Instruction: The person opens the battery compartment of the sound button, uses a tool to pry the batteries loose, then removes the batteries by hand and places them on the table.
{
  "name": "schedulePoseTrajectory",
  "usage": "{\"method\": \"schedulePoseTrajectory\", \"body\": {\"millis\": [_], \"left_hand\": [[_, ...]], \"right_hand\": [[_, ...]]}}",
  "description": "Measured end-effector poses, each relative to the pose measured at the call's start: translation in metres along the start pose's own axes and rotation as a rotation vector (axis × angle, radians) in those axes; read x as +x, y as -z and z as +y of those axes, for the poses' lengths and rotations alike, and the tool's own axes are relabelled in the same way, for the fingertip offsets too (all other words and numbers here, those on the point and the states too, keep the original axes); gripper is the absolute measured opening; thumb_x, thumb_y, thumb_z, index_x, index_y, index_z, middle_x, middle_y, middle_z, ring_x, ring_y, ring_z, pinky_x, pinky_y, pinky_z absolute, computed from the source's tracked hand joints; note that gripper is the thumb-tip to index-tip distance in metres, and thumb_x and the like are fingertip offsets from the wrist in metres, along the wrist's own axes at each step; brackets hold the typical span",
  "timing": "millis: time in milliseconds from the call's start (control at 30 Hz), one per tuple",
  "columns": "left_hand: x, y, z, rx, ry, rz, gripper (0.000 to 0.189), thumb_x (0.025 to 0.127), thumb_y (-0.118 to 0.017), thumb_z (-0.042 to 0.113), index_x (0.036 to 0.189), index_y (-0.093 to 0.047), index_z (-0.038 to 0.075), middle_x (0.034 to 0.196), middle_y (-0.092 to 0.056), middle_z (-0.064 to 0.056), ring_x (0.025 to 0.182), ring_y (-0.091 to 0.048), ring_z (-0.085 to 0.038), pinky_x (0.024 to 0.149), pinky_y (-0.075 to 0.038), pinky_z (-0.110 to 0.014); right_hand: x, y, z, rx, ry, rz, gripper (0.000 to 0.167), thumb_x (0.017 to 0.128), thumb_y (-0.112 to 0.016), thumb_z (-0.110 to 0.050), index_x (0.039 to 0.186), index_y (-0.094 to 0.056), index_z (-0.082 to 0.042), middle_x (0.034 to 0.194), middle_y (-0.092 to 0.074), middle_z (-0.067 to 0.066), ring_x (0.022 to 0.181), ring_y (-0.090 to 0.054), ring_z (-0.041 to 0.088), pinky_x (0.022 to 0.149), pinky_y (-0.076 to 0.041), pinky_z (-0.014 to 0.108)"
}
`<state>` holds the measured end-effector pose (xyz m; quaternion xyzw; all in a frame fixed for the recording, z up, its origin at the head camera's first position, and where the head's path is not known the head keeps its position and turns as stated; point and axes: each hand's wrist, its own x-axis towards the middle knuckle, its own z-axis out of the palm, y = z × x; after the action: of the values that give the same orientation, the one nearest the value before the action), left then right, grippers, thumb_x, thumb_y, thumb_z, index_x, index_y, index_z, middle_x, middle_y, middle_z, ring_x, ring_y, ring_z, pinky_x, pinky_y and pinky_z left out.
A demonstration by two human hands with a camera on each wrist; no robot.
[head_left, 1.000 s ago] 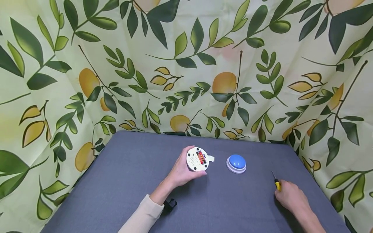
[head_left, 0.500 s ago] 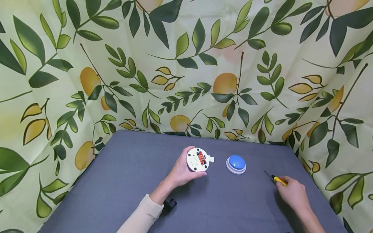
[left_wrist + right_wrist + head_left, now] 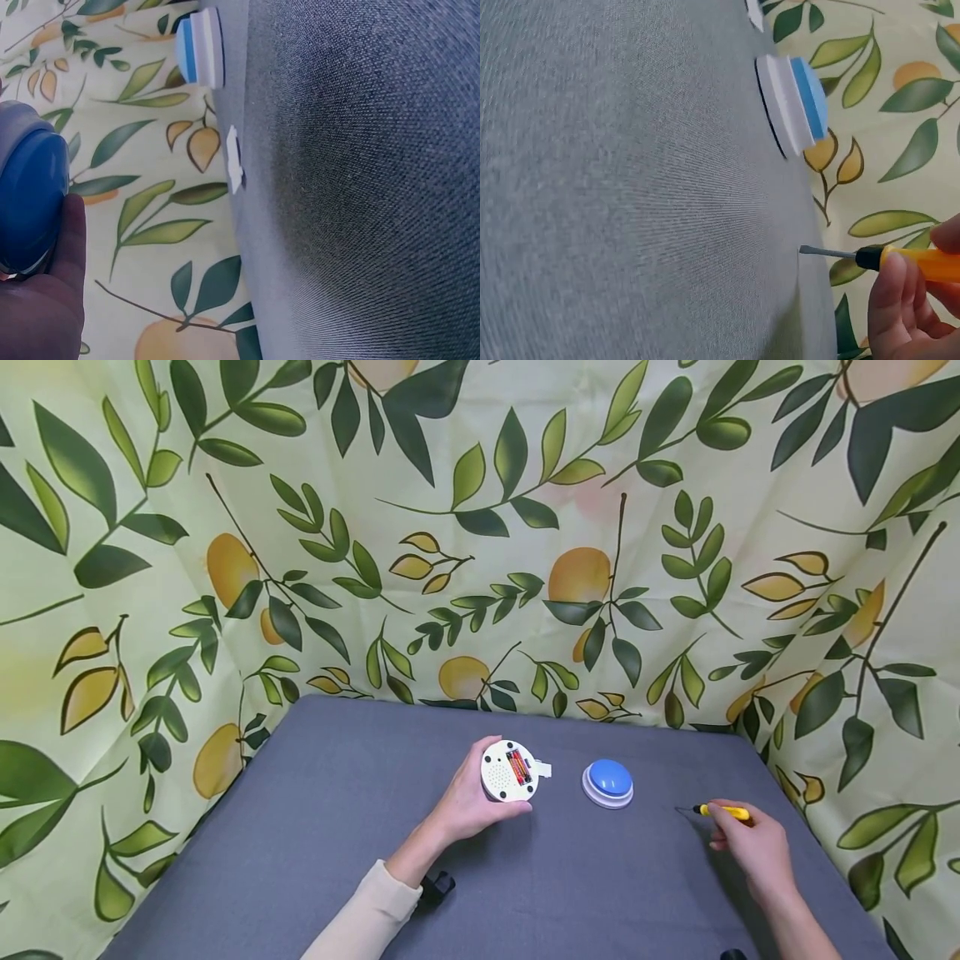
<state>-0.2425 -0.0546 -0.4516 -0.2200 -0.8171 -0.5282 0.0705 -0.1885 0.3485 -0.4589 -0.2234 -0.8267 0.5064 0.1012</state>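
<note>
My left hand (image 3: 467,803) holds a round white push button (image 3: 498,777) with its underside facing up. Its battery compartment lies uncovered, with red batteries (image 3: 518,767) inside, and the left wrist view shows its blue dome (image 3: 34,195). On the right, my right hand (image 3: 757,852) pinches the yellow handle of a small screwdriver (image 3: 738,813). The screwdriver's blade points left, just over the table, with a flat tip in the right wrist view. Between the hands, a second blue button (image 3: 610,778) on a white base stands dome up on the table.
A small white plastic piece (image 3: 234,159) lies on the grey cloth-covered table (image 3: 360,793), near the standing button. Fabric printed with leaves and fruit (image 3: 465,585) hangs behind and at both sides. A black object (image 3: 438,888) shows at my left wrist.
The screwdriver has swung round in my right hand from pointing away to pointing left, and more of its yellow handle shows. My left hand and its button hold still.
</note>
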Motion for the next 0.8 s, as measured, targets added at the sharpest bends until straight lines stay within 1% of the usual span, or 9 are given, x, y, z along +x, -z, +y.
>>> {"method": "schedulePoseTrajectory", "body": {"millis": [100, 167, 267, 367, 500, 633, 800], "left_hand": [[0.000, 0.000, 0.000, -0.002, 0.001, 0.000, 0.102, 0.066, -0.096, 0.034, 0.149, -0.037, 0.022, 0.132, -0.054, 0.001, 0.116, -0.053, -0.018, 0.101, -0.041, -0.044], [0.000, 0.000, 0.000, -0.004, 0.001, -0.001, 0.102, 0.066, -0.095, 0.034, 0.149, -0.037, 0.022, 0.132, -0.054, 0.001, 0.116, -0.053, -0.017, 0.101, -0.041, -0.044], [0.000, 0.000, 0.000, -0.007, 0.003, -0.002, 0.102, 0.066, -0.095, 0.035, 0.149, -0.037, 0.021, 0.132, -0.054, 0.001, 0.116, -0.053, -0.018, 0.101, -0.041, -0.043], [0.000, 0.000, 0.000, -0.009, 0.006, -0.003, 0.103, 0.066, -0.095, 0.034, 0.150, -0.037, 0.019, 0.132, -0.054, 0.001, 0.116, -0.053, -0.018, 0.101, -0.041, -0.043], [0.000, 0.000, -0.001, -0.011, 0.005, 0.000, 0.103, 0.066, -0.096, 0.033, 0.150, -0.037, 0.021, 0.132, -0.054, 0.001, 0.116, -0.053, -0.018, 0.100, -0.041, -0.043], [0.000, 0.000, -0.001, -0.012, 0.003, 0.004, 0.103, 0.066, -0.096, 0.034, 0.149, -0.037, 0.023, 0.132, -0.055, 0.001, 0.116, -0.053, -0.018, 0.100, -0.041, -0.043], [0.000, -0.001, 0.000, -0.008, 0.005, 0.003, 0.102, 0.066, -0.095, 0.037, 0.149, -0.037, 0.023, 0.132, -0.055, 0.001, 0.115, -0.053, -0.018, 0.099, -0.041, -0.042]], "right_hand": [[-0.001, -0.002, -0.002, 0.073, -0.038, 0.015, 0.048, 0.099, -0.066, -0.035, 0.125, -0.060, 0.005, 0.078, -0.064, 0.004, 0.062, -0.061, 0.013, 0.060, -0.056, 0.030], [-0.001, -0.003, -0.003, 0.138, -0.050, 0.004, 0.045, 0.097, -0.069, -0.038, 0.118, -0.061, 0.001, 0.076, -0.063, 0.002, 0.062, -0.059, 0.012, 0.059, -0.056, 0.029], [-0.002, -0.004, -0.005, 0.254, -0.056, -0.057, 0.038, 0.095, -0.071, -0.039, 0.108, -0.062, -0.005, 0.075, -0.061, 0.001, 0.062, -0.058, 0.011, 0.059, -0.056, 0.028], [-0.003, -0.005, -0.008, 0.363, -0.056, -0.147, 0.032, 0.095, -0.072, -0.037, 0.105, -0.060, -0.009, 0.077, -0.060, 0.000, 0.063, -0.059, 0.010, 0.060, -0.056, 0.028], [-0.005, -0.010, -0.013, 0.440, -0.056, -0.220, 0.024, 0.096, -0.072, -0.034, 0.101, -0.063, -0.012, 0.078, -0.061, 0.000, 0.065, -0.061, 0.011, 0.063, -0.056, 0.027], [-0.008, -0.016, -0.020, 0.534, -0.035, -0.278, 0.012, 0.098, -0.070, -0.029, 0.095, -0.071, -0.017, 0.078, -0.066, 0.001, 0.066, -0.065, 0.012, 0.065, -0.058, 0.028], [-0.011, -0.023, -0.026, 0.628, 0.015, -0.359, 0.013, 0.100, -0.066, -0.028, 0.098, -0.073, -0.017, 0.078, -0.071, 0.002, 0.064, -0.069, 0.014, 0.064, -0.059, 0.029]]}}
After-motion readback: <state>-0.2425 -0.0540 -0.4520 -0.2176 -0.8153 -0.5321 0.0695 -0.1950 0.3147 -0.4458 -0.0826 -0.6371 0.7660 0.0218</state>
